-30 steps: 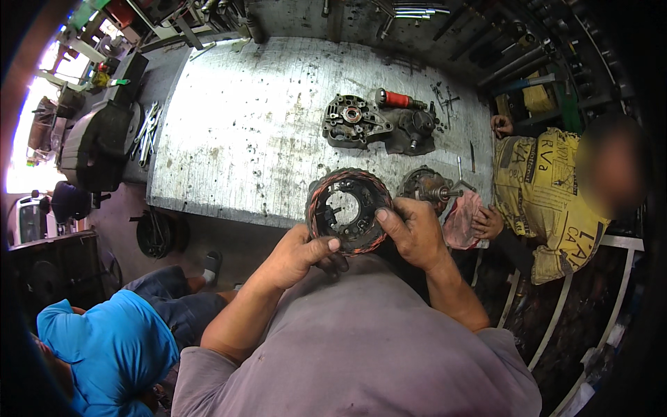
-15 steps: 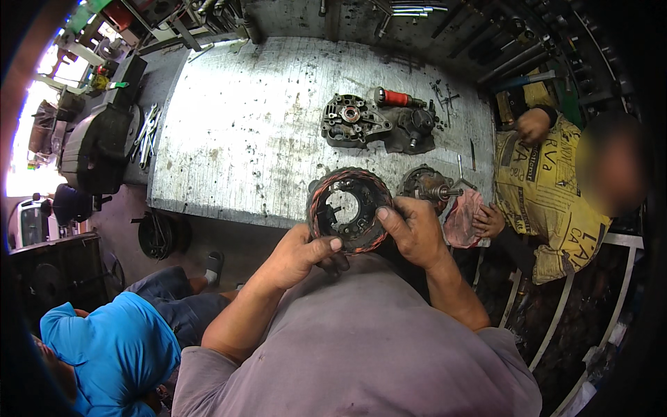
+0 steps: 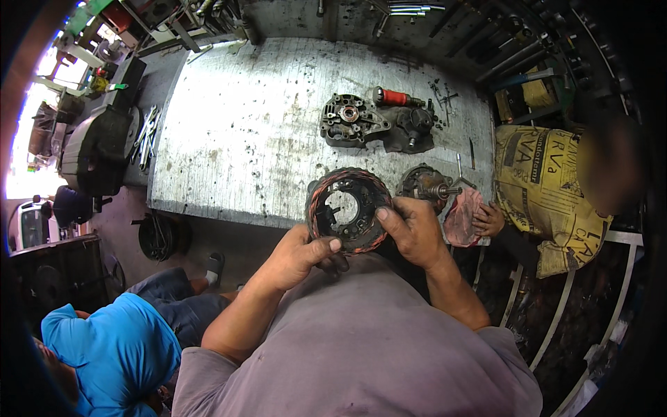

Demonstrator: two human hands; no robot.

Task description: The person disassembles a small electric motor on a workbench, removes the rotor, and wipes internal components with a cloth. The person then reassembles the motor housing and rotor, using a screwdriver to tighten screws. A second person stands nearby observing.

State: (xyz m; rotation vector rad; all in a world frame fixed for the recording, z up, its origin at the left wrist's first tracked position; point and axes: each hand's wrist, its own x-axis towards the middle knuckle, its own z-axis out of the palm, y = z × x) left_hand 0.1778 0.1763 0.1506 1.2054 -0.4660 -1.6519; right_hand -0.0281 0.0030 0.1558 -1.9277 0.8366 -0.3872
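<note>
Between my two hands, at the near edge of the workbench, is an alternator stator (image 3: 381,183), a dark ring with reddish copper windings and an open centre. My left hand (image 3: 306,255) grips its lower left rim, thumb on top. On the lower right side my right hand (image 3: 411,228) holds the same ring, its thumb pressed on the rim. Just beyond my right hand lies a dirty rotor (image 3: 425,183) with a protruding shaft. Farther back on the bench sits a metal alternator housing (image 3: 349,119) with a round bearing seat.
A red-bodied power tool (image 3: 396,97) and a dark pump-like part (image 3: 415,127) lie beside the housing. At the right, a person in a yellow patterned shirt (image 3: 538,170) rests a hand by a pink rag (image 3: 464,217). Someone in a blue shirt (image 3: 121,351) is at lower left. Wrenches (image 3: 147,139) lie at left.
The person at the right has drawn the raised arm back out of sight. My hands and the stator stay nearly still.
</note>
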